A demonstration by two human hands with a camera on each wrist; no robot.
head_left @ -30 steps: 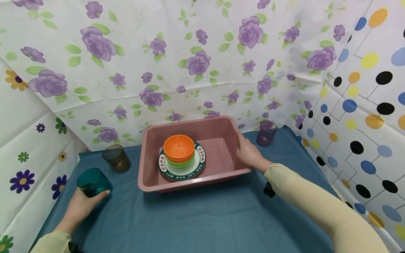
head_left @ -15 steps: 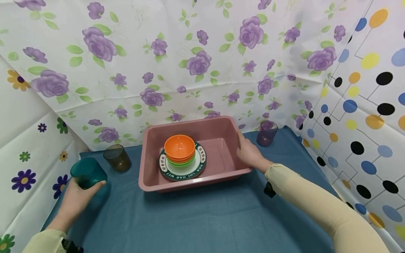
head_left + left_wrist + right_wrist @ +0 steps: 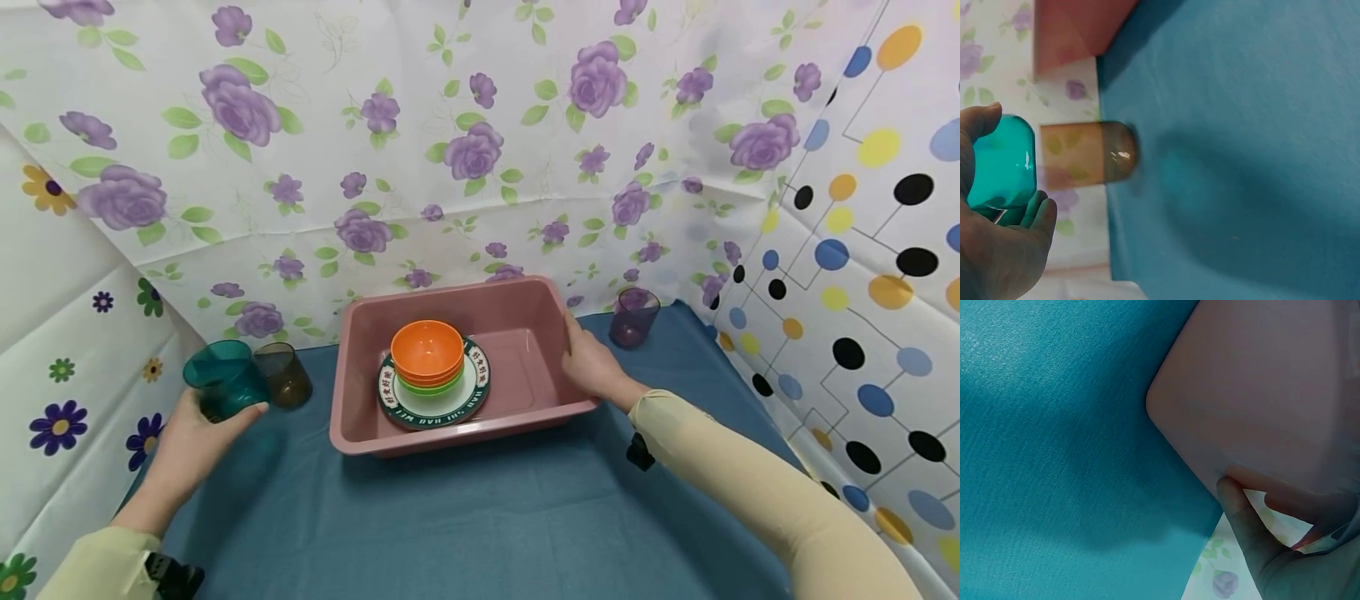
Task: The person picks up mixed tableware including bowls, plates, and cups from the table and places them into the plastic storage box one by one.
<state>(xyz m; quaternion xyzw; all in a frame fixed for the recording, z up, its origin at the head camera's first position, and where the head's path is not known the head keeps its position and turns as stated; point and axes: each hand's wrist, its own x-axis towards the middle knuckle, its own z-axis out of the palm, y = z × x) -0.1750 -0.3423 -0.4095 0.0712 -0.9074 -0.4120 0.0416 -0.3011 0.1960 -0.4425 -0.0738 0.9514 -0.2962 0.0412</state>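
Observation:
My left hand [image 3: 191,442] grips a translucent teal cup [image 3: 228,375] and holds it above the table at the far left. In the left wrist view the thumb and fingers wrap the teal cup [image 3: 1007,159] from both sides. Just beyond it, a brown translucent cup [image 3: 287,382] stands upright on the cloth. My right hand [image 3: 596,364] holds the right rim of a pink basin [image 3: 517,358]. In the right wrist view the thumb [image 3: 1241,519] rests against the basin's outer wall [image 3: 1241,406]. Some fingers are partly hidden there.
Inside the basin a plate [image 3: 478,382] with a green border carries stacked bowls, orange [image 3: 427,350] above green [image 3: 433,385]. A purple cup [image 3: 633,321] stands at the back right. Blue cloth [image 3: 465,517] covers the table; patterned sheets [image 3: 420,167] rise behind and beside it.
My left hand has lifted the teal cup, moving it first leftward, then up and back toward the brown cup. The right hand and basin have stayed put.

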